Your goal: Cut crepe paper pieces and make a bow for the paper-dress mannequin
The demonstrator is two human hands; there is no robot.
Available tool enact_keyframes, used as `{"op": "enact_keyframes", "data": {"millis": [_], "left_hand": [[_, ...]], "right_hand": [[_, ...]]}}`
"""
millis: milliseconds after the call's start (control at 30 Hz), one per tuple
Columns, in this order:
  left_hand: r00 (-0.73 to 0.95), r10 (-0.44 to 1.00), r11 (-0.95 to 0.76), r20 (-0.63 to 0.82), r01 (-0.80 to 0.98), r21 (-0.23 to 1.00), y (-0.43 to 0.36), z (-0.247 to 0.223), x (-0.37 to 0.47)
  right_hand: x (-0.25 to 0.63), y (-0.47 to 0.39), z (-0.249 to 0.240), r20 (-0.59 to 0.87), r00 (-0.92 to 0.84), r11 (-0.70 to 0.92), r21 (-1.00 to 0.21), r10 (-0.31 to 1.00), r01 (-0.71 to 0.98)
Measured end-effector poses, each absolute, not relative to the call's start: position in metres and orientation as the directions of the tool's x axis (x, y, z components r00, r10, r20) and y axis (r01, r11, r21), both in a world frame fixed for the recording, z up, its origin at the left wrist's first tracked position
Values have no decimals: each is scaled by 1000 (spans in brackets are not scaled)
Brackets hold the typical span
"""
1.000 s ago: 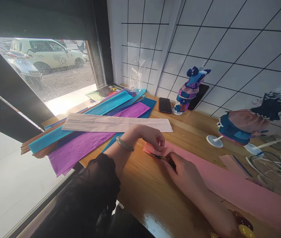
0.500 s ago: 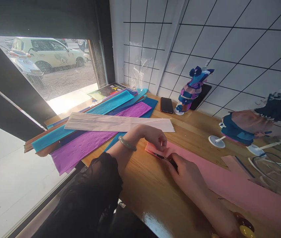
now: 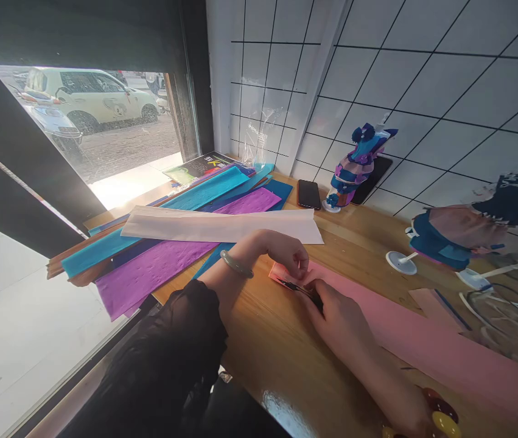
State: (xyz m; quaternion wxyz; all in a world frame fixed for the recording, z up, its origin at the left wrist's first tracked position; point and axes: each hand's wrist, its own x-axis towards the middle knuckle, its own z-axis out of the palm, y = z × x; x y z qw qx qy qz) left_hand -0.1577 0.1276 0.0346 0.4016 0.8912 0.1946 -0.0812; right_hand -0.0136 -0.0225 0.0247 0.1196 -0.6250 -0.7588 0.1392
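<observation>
A long pink paper strip (image 3: 405, 313) runs from the middle of the wooden table to the right edge. My left hand (image 3: 286, 250), wrist bent, pinches the strip near its left end. Dark scissors (image 3: 299, 288) lie in my right hand (image 3: 338, 313), whose fingers are wrapped round the handles. The scissor blades point left and rest at the near edge of the strip, just below my left fingertips. Part of the handles is hidden by my right hand.
Purple (image 3: 158, 267), blue (image 3: 98, 252) and cream paper (image 3: 222, 226) strips overlap at the left. A phone (image 3: 308, 194) lies near the tiled wall. Two small dressed figures (image 3: 354, 170) stand on white bases; white wires (image 3: 509, 310) lie at the right.
My right hand and the scissors have shifted slightly left along the pink strip. The blades look closer together. My left hand keeps its pinch on the paper.
</observation>
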Motion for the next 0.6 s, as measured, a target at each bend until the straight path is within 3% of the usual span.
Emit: {"op": "enact_keyframes", "data": {"millis": [600], "left_hand": [[908, 291, -589, -300, 417, 692, 127, 34, -158]], "right_hand": [[-19, -19, 25, 61, -216, 224, -312, 975, 923]]}}
